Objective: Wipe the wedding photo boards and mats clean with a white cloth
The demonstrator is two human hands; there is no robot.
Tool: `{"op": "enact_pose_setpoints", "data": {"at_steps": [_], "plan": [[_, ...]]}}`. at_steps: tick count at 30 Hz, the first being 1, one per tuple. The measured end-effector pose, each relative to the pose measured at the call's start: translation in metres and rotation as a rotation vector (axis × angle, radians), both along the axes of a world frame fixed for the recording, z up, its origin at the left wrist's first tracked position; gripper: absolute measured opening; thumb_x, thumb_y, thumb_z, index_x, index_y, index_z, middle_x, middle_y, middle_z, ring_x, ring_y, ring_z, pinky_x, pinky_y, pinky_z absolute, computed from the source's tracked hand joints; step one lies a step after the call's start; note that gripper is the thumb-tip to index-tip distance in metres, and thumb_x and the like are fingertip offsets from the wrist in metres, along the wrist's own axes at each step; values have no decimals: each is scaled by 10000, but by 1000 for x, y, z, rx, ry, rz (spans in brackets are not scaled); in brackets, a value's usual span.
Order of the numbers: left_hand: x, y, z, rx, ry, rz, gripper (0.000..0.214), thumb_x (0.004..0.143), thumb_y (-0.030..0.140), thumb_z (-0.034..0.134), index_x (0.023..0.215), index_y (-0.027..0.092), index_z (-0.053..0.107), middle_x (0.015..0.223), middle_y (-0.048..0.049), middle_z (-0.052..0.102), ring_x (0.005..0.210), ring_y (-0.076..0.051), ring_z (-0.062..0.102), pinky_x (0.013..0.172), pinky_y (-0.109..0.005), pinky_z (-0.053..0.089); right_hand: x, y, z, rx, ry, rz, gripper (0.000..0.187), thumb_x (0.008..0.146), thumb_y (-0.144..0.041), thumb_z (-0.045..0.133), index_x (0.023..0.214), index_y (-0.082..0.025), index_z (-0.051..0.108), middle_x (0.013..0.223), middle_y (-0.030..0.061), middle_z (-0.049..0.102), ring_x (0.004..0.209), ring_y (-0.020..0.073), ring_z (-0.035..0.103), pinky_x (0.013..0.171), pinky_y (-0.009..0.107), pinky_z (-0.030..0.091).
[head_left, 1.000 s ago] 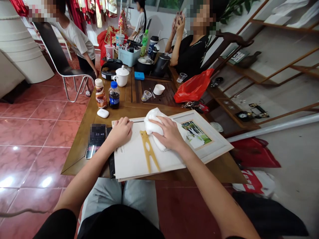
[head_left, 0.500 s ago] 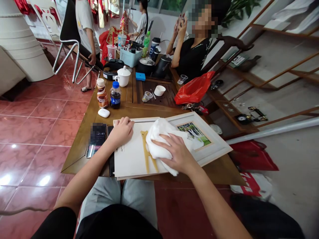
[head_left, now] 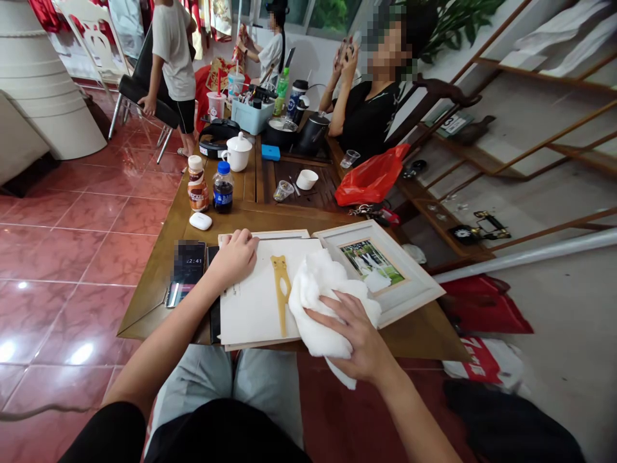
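My right hand (head_left: 349, 328), its fingers spread over the top, grips a bunched white cloth (head_left: 321, 292) above the right side of a white board (head_left: 250, 315). A flat yellow piece (head_left: 278, 283) with an eared top and a long tapering leg shows on the board; the cloth hides part of its right side. On the board's upper left corner rests my left hand (head_left: 237, 256), fingers bent over the edge. To the right, partly behind the cloth, a white picture frame (head_left: 409, 296) holds a photo (head_left: 369, 257) of people outdoors.
A phone (head_left: 187, 270) lies left of my left arm. Past it stand two bottles (head_left: 222, 186), an earbud case (head_left: 200, 221) and a lidded white cup (head_left: 238, 152). A red plastic bag (head_left: 373, 177) lies beyond the frame. A person holding a phone sits across the table.
My right hand has drawn the cloth back toward me and slightly right, uncovering more of the photo. My left hand stays in place. In the background, a standing person and a chair have moved.
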State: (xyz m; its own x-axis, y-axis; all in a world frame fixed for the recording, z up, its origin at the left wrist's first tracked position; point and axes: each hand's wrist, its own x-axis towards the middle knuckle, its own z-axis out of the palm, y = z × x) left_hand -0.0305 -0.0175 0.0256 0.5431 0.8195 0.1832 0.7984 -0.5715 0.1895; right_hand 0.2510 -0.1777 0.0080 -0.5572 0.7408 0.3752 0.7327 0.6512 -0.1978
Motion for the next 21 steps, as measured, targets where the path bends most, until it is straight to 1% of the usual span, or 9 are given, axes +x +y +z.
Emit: {"op": "enact_pose_setpoints", "data": {"at_steps": [3,6,9,12,15,18,21], "plan": [[-1,0,1,3,6,1,325,988,160,385,1165,166,657,1166,-157,612,1095,-304,546,967,-479,429,-11,9,1,-41,-7,-122,586,930,-490,515,1480,-300,580,1419,120,585,1290,384,493,1091,585,385],[-1,0,2,2,12,-1,319,988,162,387,1153,163,661,1167,-158,608,1103,-306,545,969,-477,429,-30,25,6,-96,-19,-263,554,968,-482,487,1489,-314,567,1457,115,558,1303,379,474,1086,577,399],[-1,0,2,3,13,-5,317,988,161,390,1155,160,660,1178,-161,603,1108,-308,543,973,-477,429,-50,48,11,-121,-3,-371,532,993,-471,468,1479,-282,575,1463,134,547,1290,377,476,1082,573,405],[-1,0,1,7,17,-9,322,992,163,389,1172,158,655,1179,-161,603,1106,-310,545,973,-479,431,-65,75,16,-138,21,-434,531,1005,-455,456,1481,-250,569,1474,149,533,1288,375,476,1080,562,409],[-1,0,1,3,22,-11,314,1003,176,389,1168,156,656,1175,-159,607,1107,-309,549,971,-475,436,-71,97,20,-166,14,-409,531,1004,-442,466,1491,-253,559,1495,139,521,1299,372,467,1085,552,401],[0,-1,1,-6,31,-7,306,1009,188,398,1166,151,658,1183,-160,611,1116,-312,551,971,-471,437,-68,110,23,-178,-21,-301,534,991,-456,496,1490,-278,567,1504,122,523,1309,370,450,1098,546,377],[0,-1,3,-14,36,0,321,1012,190,396,1200,143,652,1198,-165,614,1127,-317,547,982,-480,432,-59,112,25,-183,-58,-175,550,974,-512,528,1477,-298,587,1497,113,538,1294,367,450,1100,538,361]]}}
